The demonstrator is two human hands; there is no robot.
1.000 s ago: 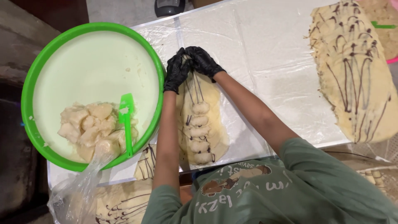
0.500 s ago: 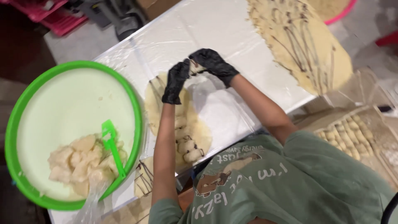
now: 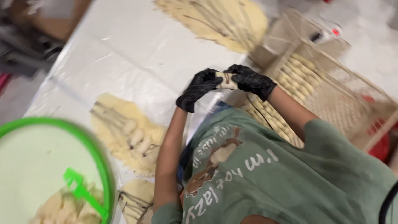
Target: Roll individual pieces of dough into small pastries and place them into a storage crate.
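Note:
Both my hands wear black gloves and meet in front of my chest. My left hand (image 3: 200,88) and my right hand (image 3: 250,80) hold a small pale dough roll (image 3: 227,80) with dark streaks between their fingertips, above the table's right edge. To the left, on the white plastic-covered table (image 3: 137,54), lies a flat dough sheet (image 3: 124,132) with dark stripes and a few pale lumps on it. A woven tray (image 3: 331,89) holding rows of finished rolls (image 3: 296,68) stands just right of my hands.
A green-rimmed round basin (image 3: 101,166) at lower left holds pale chunks and a green plastic scraper (image 3: 81,191). Another striped dough sheet (image 3: 219,16) lies at the table's far end, and a smaller one (image 3: 134,199) near the front edge. Something red (image 3: 379,145) shows beside the tray.
My hands have lifted off the dough sheet with a rolled piece and moved right, toward the woven tray. The view has swung right with them.

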